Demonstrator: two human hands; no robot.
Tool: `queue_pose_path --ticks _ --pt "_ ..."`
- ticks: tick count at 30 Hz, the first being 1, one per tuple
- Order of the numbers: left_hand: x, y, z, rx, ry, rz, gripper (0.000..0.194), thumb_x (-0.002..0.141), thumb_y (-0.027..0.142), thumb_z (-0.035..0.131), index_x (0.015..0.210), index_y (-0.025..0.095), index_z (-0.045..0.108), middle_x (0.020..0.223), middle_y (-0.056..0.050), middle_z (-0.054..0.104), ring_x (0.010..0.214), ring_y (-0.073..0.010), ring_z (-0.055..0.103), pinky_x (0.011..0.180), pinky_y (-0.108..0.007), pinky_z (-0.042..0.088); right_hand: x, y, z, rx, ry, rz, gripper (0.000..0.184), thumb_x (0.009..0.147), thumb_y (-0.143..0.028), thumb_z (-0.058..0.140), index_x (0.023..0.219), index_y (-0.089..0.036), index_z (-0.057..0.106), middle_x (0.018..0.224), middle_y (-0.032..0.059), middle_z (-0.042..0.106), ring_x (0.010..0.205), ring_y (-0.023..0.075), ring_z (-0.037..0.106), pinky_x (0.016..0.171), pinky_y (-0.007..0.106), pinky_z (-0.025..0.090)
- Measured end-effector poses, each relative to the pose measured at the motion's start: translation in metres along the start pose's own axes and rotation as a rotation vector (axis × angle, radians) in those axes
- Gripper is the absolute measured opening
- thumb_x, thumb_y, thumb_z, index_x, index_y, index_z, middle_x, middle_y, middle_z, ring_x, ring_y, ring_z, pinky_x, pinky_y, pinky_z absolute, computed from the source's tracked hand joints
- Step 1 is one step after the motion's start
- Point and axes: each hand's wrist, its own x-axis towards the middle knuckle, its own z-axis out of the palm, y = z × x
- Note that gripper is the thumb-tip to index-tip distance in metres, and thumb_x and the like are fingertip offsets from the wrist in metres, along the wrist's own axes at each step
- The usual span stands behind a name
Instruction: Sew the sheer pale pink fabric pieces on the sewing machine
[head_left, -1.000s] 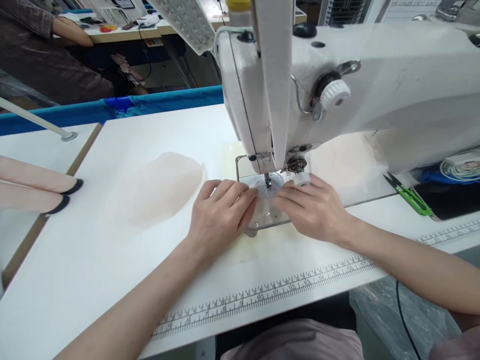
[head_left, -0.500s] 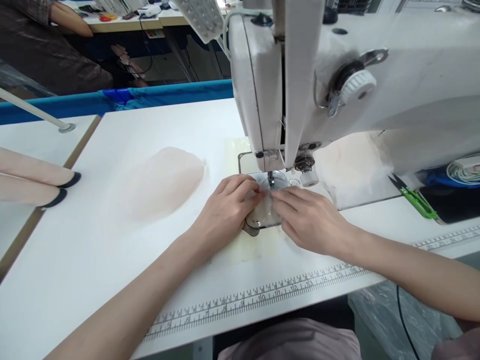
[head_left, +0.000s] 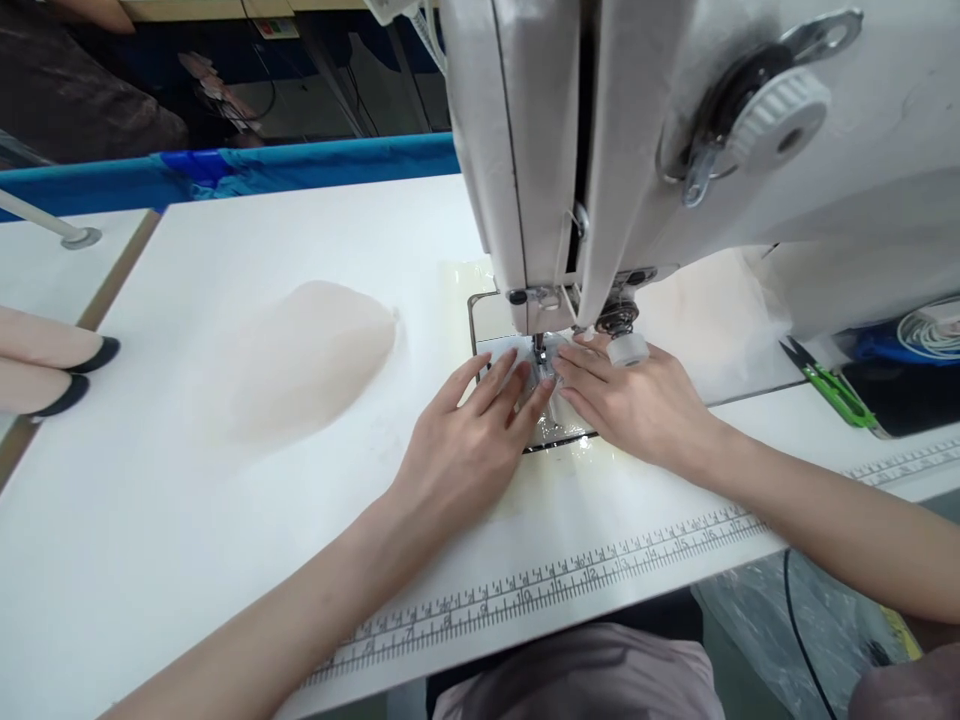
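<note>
My left hand (head_left: pixel 469 430) lies with fingers spread on the metal plate in front of the presser foot (head_left: pixel 538 347) of a white sewing machine (head_left: pixel 510 170). On the other side of the foot, my right hand (head_left: pixel 649 405) rests nearly flat, fingers stretched toward the needle area. Some thin, see-through material may lie under the fingertips, but its outline is too faint to make out. A sheer pale beige fabric piece (head_left: pixel 319 355) is on the white table (head_left: pixel 247 550), left of my left hand. More sheer pale fabric (head_left: pixel 701 320) lies under the machine arm.
Green thread snips (head_left: pixel 832 390) lie at the right beside a dark flat object (head_left: pixel 904 400) and a coiled white cable (head_left: pixel 934 330). A printed ruler (head_left: pixel 525 600) runs along the front edge. Two beige, black-tipped shapes (head_left: pixel 60 370) are at the left. Another person (head_left: pixel 67 90) is behind.
The camera view has moved closer to the machine. The left fingers, bent and bunched before, are now spread out. My right hand has shifted slightly right and its fingers lie flatter.
</note>
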Motion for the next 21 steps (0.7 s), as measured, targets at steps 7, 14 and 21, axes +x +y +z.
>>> queue_pose_path --ticks 7,14,21 --pt "-0.0001 0.003 0.0 0.022 0.018 0.007 0.04 0.09 0.007 0.045 0.128 0.007 0.056 0.124 -0.017 0.064 0.123 -0.0297 0.055 0.102 -0.046 0.044 -0.0001 0.0019 0.0009 -0.003 0.035 -0.007 0.028 0.098 -0.025 0.048 0.097 -0.014 0.073 0.105 0.0048 0.074 0.105 0.0196 0.063 0.092 0.033 0.046" --pt "0.0004 0.0044 0.0027 0.061 0.029 0.005 0.038 0.089 0.007 0.045 0.125 0.006 0.058 0.12 -0.017 0.066 0.12 -0.0287 0.057 0.101 -0.045 0.044 -0.0004 0.0037 0.0033 0.02 0.046 -0.003 0.027 0.097 -0.025 0.048 0.102 -0.013 0.072 0.105 0.0055 0.074 0.103 0.0198 0.064 0.087 0.033 0.048" --pt "0.0 0.0052 0.0053 0.046 0.036 -0.019 0.04 0.088 0.006 0.045 0.126 0.007 0.058 0.122 -0.017 0.065 0.119 -0.028 0.058 0.1 -0.045 0.044 -0.0008 0.0037 0.0043 0.049 0.062 -0.02 0.025 0.096 -0.02 0.048 0.1 -0.013 0.071 0.103 0.0067 0.074 0.098 0.0204 0.064 0.084 0.035 0.048"
